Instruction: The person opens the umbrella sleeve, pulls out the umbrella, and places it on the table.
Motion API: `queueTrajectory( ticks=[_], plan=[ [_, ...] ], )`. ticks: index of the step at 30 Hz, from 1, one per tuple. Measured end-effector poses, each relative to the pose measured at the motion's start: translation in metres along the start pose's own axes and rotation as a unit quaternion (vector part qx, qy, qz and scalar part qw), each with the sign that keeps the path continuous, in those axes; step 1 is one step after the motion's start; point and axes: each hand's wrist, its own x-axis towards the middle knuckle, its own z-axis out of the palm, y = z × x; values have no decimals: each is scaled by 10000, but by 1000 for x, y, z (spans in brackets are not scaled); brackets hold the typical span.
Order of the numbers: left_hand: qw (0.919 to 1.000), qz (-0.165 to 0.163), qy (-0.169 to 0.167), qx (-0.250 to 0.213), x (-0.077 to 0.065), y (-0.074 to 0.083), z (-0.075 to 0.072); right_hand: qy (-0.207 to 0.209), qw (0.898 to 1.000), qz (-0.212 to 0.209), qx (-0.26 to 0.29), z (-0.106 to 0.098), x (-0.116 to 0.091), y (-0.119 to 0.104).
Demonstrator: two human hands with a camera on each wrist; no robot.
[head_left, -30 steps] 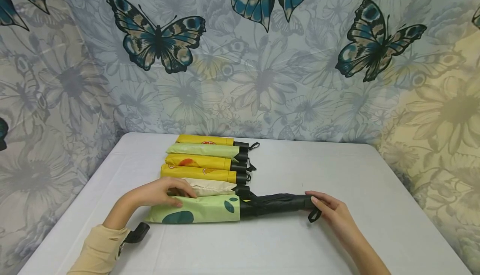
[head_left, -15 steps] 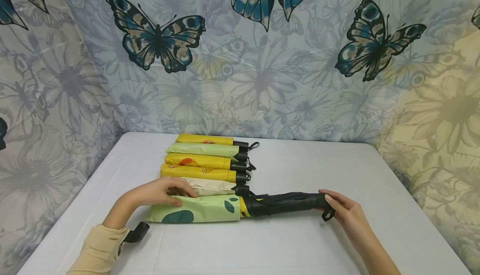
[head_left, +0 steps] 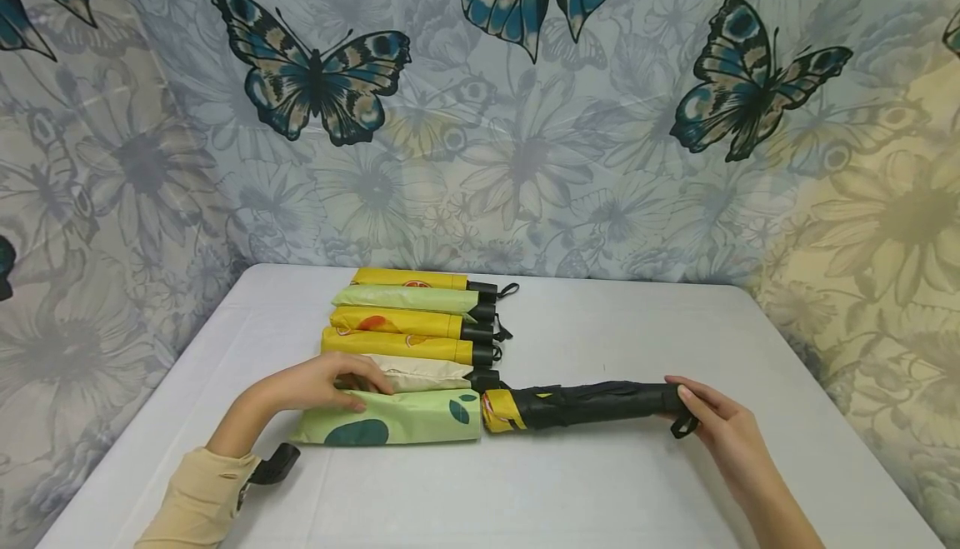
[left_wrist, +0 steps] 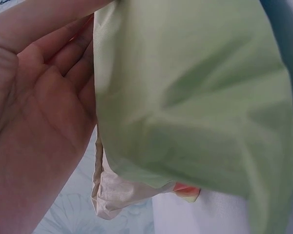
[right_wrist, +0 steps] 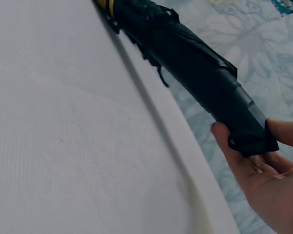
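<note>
My right hand (head_left: pixel 723 420) pinches the handle end of a folded black umbrella (head_left: pixel 600 404) between thumb and fingers; a wrist loop hangs there. The umbrella's yellow-patterned tip lies right at the mouth of a light green sleeve (head_left: pixel 420 420) with dark green leaf prints. My left hand (head_left: pixel 318 384) holds that sleeve near its far-left part, thumb on top and fingers behind its back edge. In the left wrist view, the green fabric (left_wrist: pixel 185 107) hides the fingertips. The right wrist view shows the black handle (right_wrist: pixel 234 107) gripped at its end.
Behind the sleeve, several sleeved umbrellas lie in a row: a cream one (head_left: pixel 423 373), yellow ones (head_left: pixel 405 351) and a green one (head_left: pixel 405 299), black handles to the right. They rest on a white-covered table (head_left: pixel 600 491). A butterfly-print cloth (head_left: pixel 525 157) hangs behind.
My right hand has moved to the right, drawing the black umbrella out of the green sleeve until its yellow-patterned tip shows. The left hand and sleeve have stayed in place.
</note>
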Motion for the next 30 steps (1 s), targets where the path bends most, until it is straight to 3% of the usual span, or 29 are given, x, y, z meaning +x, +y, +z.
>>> queueTrajectory(
  ticks=[20, 30],
  plan=[
    [10000, -69, 30, -18, -1, 1, 0, -36, 9951, 82, 986, -32, 3, 3],
    [10000, -53, 50, 15, 0, 0, 0, -221, 9931, 364, 1096, -44, 8, 11]
  ],
)
